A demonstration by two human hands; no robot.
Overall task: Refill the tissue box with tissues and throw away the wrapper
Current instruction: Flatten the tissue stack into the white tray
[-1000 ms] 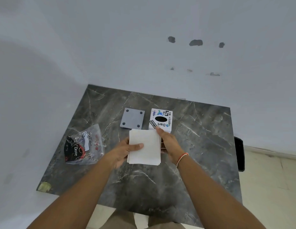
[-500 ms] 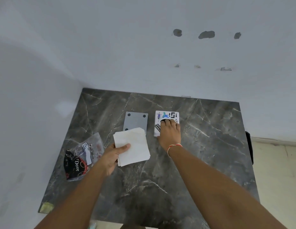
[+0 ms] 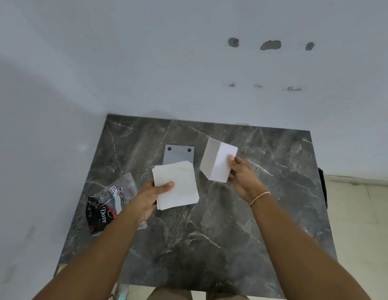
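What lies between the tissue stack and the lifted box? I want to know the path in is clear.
Nothing stands between them in the head view: only bare marble tabletop shows between the tissue stack and the box; the grey plate lies behind.

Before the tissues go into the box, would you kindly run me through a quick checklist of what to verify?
1. Tissue stack gripped by left hand: ok.
2. Tissue box lifted and held in right hand: ok.
3. Box opening turned toward the stack: cannot tell, only plain faces show.
4. Grey plate off the box, on the table: ok.
5. Wrapper thrown away: not ok, it lies on the table.
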